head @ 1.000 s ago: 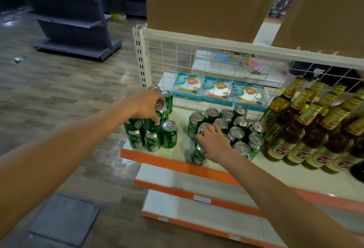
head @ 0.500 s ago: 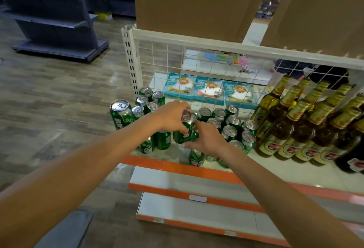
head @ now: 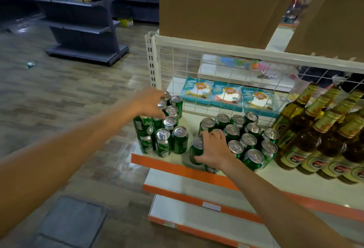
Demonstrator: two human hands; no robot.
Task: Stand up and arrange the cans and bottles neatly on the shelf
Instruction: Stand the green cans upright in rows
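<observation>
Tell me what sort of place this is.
Probably a shop or supermarket: a white shelf with orange edge strips carries rows of green cans and bottles, and grey display shelving stands across the aisle.

Arms outstretched; left hand blurred, right hand gripping can.

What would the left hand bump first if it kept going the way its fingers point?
The left hand would likely meet the silver-topped green metal cans right at its fingertips; the white wire grid panel stands behind them. Depth is hard to judge.
</observation>
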